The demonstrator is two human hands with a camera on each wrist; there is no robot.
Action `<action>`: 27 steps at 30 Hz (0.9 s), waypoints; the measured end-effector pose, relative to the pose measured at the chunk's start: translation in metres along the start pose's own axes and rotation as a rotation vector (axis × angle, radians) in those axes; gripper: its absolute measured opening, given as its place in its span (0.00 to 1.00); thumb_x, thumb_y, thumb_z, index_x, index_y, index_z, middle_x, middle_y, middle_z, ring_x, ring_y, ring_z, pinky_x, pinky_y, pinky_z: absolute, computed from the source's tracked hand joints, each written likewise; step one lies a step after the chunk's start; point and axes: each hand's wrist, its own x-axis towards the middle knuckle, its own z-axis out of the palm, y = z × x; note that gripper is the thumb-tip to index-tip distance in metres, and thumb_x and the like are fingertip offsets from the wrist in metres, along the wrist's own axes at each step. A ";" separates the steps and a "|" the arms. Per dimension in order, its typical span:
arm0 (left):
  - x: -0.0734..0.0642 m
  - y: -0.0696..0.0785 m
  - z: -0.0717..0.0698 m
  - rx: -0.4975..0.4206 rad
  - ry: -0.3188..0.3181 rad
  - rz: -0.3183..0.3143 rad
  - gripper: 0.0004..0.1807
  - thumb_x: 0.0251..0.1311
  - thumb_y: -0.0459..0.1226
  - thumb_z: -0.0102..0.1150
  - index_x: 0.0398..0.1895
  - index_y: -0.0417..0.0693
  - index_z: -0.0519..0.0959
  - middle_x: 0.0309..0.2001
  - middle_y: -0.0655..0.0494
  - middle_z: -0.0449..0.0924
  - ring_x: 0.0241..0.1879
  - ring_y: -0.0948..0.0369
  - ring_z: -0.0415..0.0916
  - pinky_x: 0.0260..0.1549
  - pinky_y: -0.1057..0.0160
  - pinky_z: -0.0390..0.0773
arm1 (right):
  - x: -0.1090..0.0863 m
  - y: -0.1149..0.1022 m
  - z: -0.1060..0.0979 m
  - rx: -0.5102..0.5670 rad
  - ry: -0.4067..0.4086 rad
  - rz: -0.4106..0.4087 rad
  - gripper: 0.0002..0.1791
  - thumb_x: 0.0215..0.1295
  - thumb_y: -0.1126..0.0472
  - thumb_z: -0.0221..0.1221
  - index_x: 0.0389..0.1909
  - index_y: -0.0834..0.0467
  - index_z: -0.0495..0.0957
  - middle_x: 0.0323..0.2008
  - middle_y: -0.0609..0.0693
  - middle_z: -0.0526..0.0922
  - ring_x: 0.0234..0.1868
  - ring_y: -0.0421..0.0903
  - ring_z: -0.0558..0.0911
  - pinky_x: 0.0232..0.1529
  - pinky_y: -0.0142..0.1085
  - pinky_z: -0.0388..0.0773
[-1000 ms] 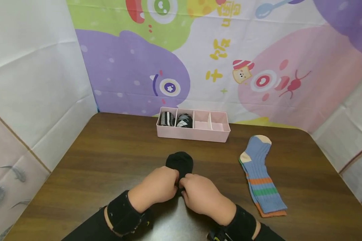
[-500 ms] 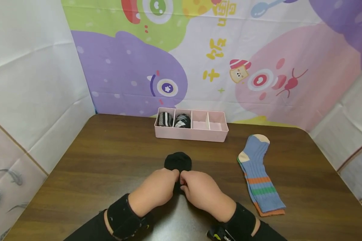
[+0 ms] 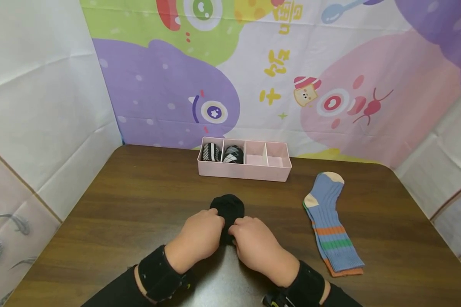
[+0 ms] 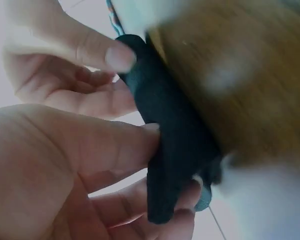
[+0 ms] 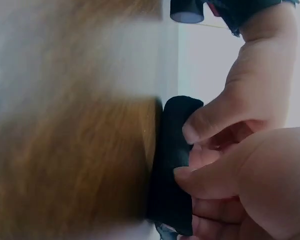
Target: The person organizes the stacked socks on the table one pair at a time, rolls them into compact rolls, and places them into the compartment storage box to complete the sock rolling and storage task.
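Note:
A black sock [image 3: 228,207], its near end folded or rolled up, lies on the brown table in front of me. My left hand [image 3: 200,234] grips its left edge and my right hand [image 3: 256,244] pinches the right side. In the left wrist view the sock [image 4: 172,117] is a thick dark roll, with the left thumb in front and fingers curled behind. From the right wrist, the right thumb presses the rolled sock [image 5: 171,165], fingers behind it. Both hands partly cover the sock's near end in the head view.
A pink divided box [image 3: 245,171] stands at the back; its two left compartments hold a striped rolled sock [image 3: 211,152] and an argyle-patterned one [image 3: 233,154]. Blue socks [image 3: 332,226] with orange and green stripes lie flat at right. A cartoon cloth [image 3: 269,76] hangs behind the table [image 3: 138,196].
The hands came closer together on the sock half a second ago, and are now slightly farther apart. The left fingers sit a little higher along the sock's edge. The box and blue socks have stayed put.

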 end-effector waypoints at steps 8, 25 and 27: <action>-0.008 0.010 -0.004 0.132 0.006 0.032 0.04 0.57 0.39 0.64 0.33 0.51 0.83 0.35 0.53 0.75 0.36 0.55 0.70 0.38 0.54 0.72 | 0.002 0.004 0.006 0.129 -0.045 0.044 0.05 0.64 0.64 0.59 0.37 0.55 0.83 0.32 0.45 0.78 0.37 0.44 0.77 0.41 0.38 0.78; -0.006 0.013 0.004 0.197 -0.034 0.214 0.03 0.59 0.38 0.64 0.34 0.49 0.84 0.29 0.54 0.78 0.26 0.59 0.74 0.26 0.63 0.78 | 0.001 0.009 0.003 0.235 -0.072 0.109 0.07 0.66 0.64 0.56 0.35 0.55 0.83 0.30 0.43 0.73 0.33 0.41 0.72 0.38 0.35 0.75; -0.004 0.011 0.002 0.147 -0.053 0.207 0.06 0.58 0.37 0.65 0.38 0.49 0.83 0.31 0.54 0.79 0.30 0.59 0.77 0.30 0.62 0.80 | 0.001 0.010 0.003 0.254 -0.082 0.130 0.05 0.67 0.63 0.56 0.34 0.54 0.81 0.30 0.42 0.73 0.33 0.40 0.73 0.37 0.35 0.75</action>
